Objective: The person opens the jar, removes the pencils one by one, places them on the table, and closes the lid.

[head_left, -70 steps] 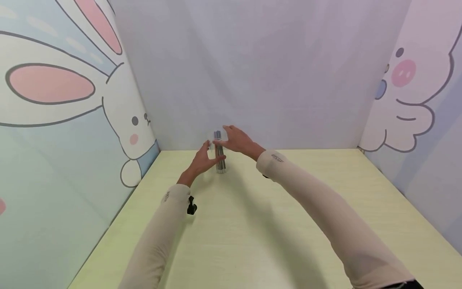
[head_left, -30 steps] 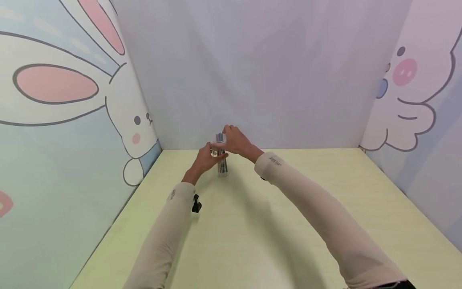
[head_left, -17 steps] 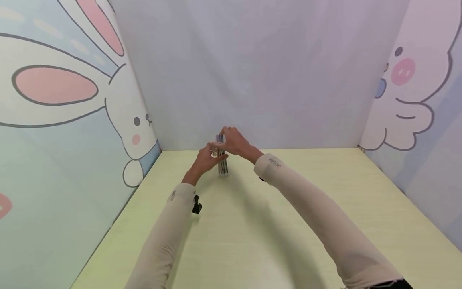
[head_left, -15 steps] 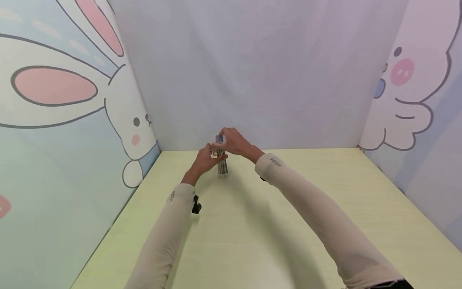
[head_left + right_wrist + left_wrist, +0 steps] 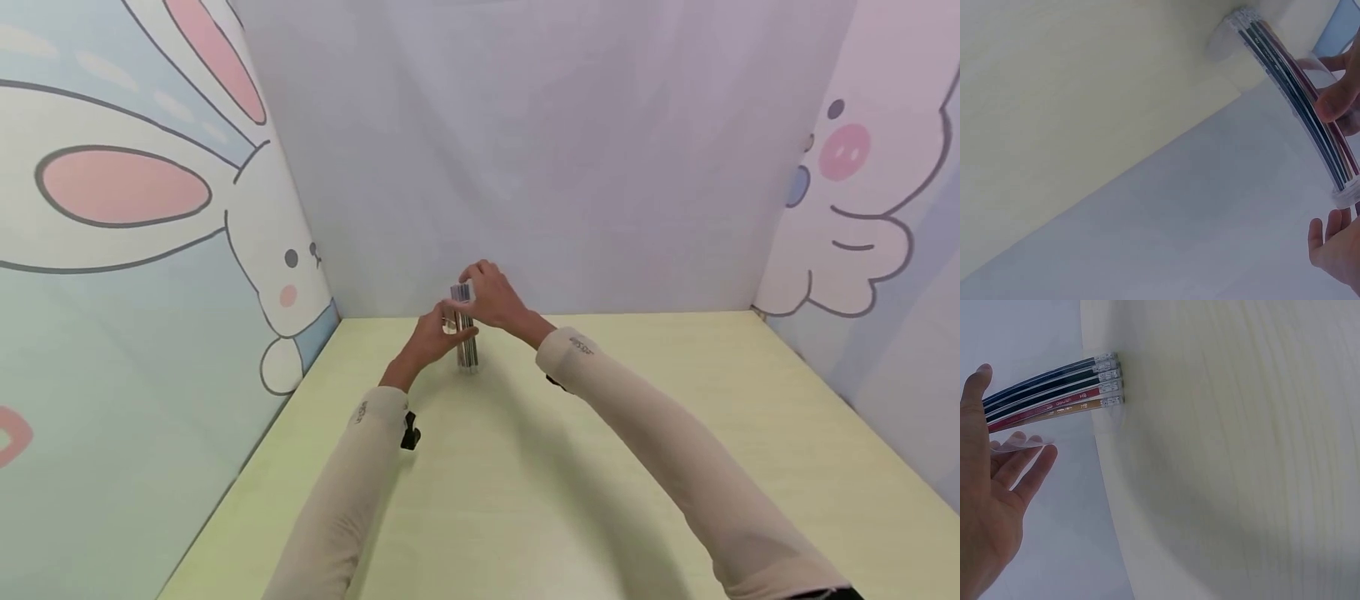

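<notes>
Five or more slim pencils [image 5: 1054,392] show lengthwise in a bundle inside a clear, see-through container [image 5: 468,350], a tall tube with smooth plastic walls. In the left wrist view their barrels run from dark blue through dark green to red and orange, with glossy sides, small pale lettering on the red and orange ones, and silvery metal ends [image 5: 1109,374] lined up near the tube's base. At the opposite end, the right wrist view shows a clear round rim [image 5: 1346,196] about the pencil tips' side of the bundle. The tube is near the far edge of the pale yellow table [image 5: 480,500], in front of the grey-white back wall [image 5: 540,150], close to upright with its base downward; whether the base touches the tabletop I cannot tell. The left hand [image 5: 431,337] grasps the tube around its middle, thumb laid along the near side and fingers bent on the other, against clear curved plastic. The right hand [image 5: 495,300] is at the tube's top, thumb across the front and fingers arched beyond; whether it pinches the plastic or merely rests there, I cannot tell.
</notes>
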`<state>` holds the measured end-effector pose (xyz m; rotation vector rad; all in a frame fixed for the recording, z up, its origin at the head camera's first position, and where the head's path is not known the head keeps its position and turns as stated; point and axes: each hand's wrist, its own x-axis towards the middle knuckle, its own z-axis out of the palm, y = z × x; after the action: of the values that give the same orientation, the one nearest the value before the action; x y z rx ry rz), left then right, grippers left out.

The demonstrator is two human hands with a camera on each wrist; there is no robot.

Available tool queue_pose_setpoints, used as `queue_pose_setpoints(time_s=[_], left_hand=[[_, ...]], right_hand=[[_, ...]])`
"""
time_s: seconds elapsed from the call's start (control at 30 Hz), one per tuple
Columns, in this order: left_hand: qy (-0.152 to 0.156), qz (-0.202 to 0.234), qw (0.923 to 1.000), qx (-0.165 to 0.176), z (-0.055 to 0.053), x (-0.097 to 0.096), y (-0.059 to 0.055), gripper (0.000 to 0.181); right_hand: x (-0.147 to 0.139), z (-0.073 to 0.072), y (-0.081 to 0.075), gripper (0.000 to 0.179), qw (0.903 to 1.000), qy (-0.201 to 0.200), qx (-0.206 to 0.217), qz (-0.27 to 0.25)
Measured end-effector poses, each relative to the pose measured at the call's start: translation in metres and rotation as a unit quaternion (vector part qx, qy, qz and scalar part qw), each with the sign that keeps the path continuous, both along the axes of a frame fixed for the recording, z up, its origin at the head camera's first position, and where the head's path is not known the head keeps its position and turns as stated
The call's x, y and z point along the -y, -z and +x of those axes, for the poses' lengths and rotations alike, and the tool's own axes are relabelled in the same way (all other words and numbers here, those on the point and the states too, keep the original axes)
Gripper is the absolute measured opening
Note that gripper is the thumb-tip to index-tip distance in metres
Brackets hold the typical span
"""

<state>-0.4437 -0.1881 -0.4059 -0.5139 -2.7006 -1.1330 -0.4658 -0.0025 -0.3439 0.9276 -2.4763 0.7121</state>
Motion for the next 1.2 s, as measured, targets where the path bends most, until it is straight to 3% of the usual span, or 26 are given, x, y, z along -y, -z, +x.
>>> queue_pose_setpoints(time_s=[0.13, 0.33, 0.6, 0.83, 1.1, 1.2], left_hand=[[-0.006, -0.003, 1.0000, 0.001, -0.001, 0.001, 0.001, 0.073], [-0.008, -0.005, 0.9999, 0.004, -0.002, -0.001, 0.000, 0.064], [0.003, -0.011, 0.9999, -0.006, -0.002, 0.002, 0.000, 0.068], [-0.002, -0.015, 0.9998, -0.009, -0.002, 0.002, 0.001, 0.067], [0.015, -0.013, 0.9996, -0.020, -0.001, 0.003, 0.000, 0.065], [0.007, -0.017, 0.9997, -0.017, 0.000, 0.002, 0.000, 0.065]], right_hand=[[0.001, 0.000, -0.001, 0.047, 1.0000, 0.004, -0.009, 0.001], [-0.002, 0.000, -0.003, 0.035, 0.9997, -0.023, 0.001, 0.003], [0.000, 0.004, -0.001, 0.052, 0.9995, 0.027, -0.018, 0.005], [0.000, 0.004, -0.002, 0.040, 0.9996, 0.014, -0.022, 0.013], [0.006, 0.008, -0.003, 0.043, 0.9986, 0.038, -0.034, 0.012], [0.007, 0.010, -0.003, 0.041, 0.9986, 0.040, -0.028, 0.022]])
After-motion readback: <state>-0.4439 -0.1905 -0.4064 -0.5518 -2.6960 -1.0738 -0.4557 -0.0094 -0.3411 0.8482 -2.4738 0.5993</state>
